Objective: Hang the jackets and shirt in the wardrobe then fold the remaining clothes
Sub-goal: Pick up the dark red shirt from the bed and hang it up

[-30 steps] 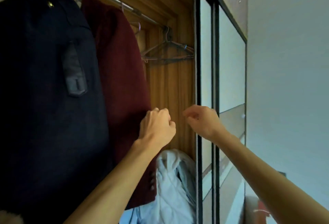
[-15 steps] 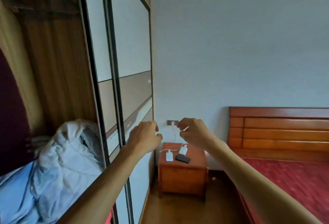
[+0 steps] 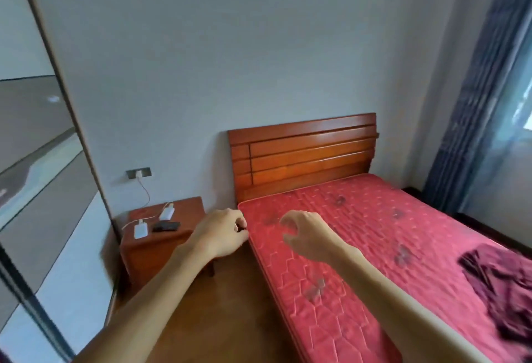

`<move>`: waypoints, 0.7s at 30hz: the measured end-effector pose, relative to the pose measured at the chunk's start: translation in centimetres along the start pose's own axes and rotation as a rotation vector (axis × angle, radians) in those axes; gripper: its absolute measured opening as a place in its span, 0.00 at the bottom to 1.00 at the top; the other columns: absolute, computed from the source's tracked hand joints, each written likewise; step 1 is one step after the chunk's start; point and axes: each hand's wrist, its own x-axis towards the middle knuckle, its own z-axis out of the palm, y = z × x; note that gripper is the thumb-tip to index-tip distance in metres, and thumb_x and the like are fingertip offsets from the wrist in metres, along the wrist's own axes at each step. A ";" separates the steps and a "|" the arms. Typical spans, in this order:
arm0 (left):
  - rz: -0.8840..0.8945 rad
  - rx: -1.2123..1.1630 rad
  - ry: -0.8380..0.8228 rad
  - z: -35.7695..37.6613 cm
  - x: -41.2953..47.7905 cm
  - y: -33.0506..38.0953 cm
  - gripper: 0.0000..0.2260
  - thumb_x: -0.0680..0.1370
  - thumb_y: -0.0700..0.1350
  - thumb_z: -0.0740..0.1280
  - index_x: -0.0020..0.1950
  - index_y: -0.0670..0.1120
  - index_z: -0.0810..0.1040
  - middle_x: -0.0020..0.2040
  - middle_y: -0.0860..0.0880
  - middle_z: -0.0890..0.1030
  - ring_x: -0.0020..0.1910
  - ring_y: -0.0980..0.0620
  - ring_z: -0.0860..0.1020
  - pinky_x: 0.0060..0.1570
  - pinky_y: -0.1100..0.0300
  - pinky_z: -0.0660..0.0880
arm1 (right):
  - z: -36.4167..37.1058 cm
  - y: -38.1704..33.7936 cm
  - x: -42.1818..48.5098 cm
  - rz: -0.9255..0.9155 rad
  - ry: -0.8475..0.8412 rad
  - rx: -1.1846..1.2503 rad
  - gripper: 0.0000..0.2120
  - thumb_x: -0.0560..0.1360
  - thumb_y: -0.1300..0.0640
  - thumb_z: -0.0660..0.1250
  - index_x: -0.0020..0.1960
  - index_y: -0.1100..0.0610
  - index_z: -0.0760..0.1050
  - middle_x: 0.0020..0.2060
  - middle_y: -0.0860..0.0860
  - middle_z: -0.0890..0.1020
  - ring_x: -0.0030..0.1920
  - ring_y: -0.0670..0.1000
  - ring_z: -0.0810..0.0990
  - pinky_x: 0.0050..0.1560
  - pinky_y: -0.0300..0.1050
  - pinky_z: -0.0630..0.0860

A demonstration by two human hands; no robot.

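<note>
Left hand (image 3: pixel 221 233): forearm reaches in from the lower left, back of the hand up, fingers curled into a fist with the thumb against them; nothing held. It hangs over the floor (image 3: pixel 224 313), between the bedside cabinet (image 3: pixel 155 250) and the mattress edge.

Right hand (image 3: pixel 309 234): forearm enters from the lower right and crosses the mattress (image 3: pixel 374 247); fingers apart and loosely hooked downward, gripping nothing, clear of the fabric.

Dark maroon garment (image 3: pixel 501 285): crumpled on the red quilted mattress at far right, well apart from both hands, partly cut off by the frame edge; its type cannot be made out.

Wardrobe door (image 3: pixel 43 189): sliding panel along the left edge; interior out of sight.

Headboard (image 3: pixel 302 155): slatted reddish wood, against the grey wall.

On the cabinet top: two white devices (image 3: pixel 141 230) on cables, one lead running up to the wall socket (image 3: pixel 138 174); a small black object (image 3: pixel 166 226) beside them, blurred.

Blue curtain (image 3: pixel 475 103): at right, beside a bright window.
</note>
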 end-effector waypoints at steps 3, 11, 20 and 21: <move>0.086 -0.030 -0.085 3.2 1.4 5.1 0.11 0.77 0.52 0.68 0.57 0.52 0.81 0.52 0.52 0.83 0.51 0.52 0.81 0.54 0.55 0.78 | -1.9 5.3 -3.0 0.090 0.028 -0.005 0.19 0.75 0.59 0.66 0.65 0.56 0.77 0.61 0.52 0.81 0.62 0.51 0.78 0.56 0.36 0.71; 0.299 -0.030 -0.297 12.3 6.1 16.9 0.10 0.78 0.52 0.68 0.57 0.52 0.81 0.52 0.52 0.84 0.49 0.54 0.81 0.53 0.58 0.78 | -5.6 18.4 -10.8 0.376 0.132 -0.002 0.18 0.75 0.60 0.67 0.65 0.58 0.77 0.61 0.54 0.81 0.63 0.54 0.78 0.63 0.47 0.73; 0.543 -0.067 -0.522 22.8 13.2 28.3 0.09 0.78 0.51 0.68 0.56 0.52 0.81 0.50 0.52 0.84 0.46 0.54 0.82 0.51 0.55 0.80 | -7.2 31.0 -15.6 0.725 0.231 0.052 0.20 0.76 0.61 0.67 0.68 0.57 0.76 0.65 0.54 0.79 0.65 0.51 0.76 0.61 0.38 0.71; 0.569 -0.068 -0.545 23.8 14.1 29.4 0.09 0.78 0.51 0.68 0.56 0.52 0.81 0.49 0.52 0.84 0.46 0.54 0.82 0.52 0.55 0.80 | -7.2 32.0 -16.0 0.767 0.244 0.068 0.20 0.76 0.60 0.67 0.68 0.57 0.76 0.64 0.54 0.79 0.64 0.51 0.77 0.60 0.37 0.71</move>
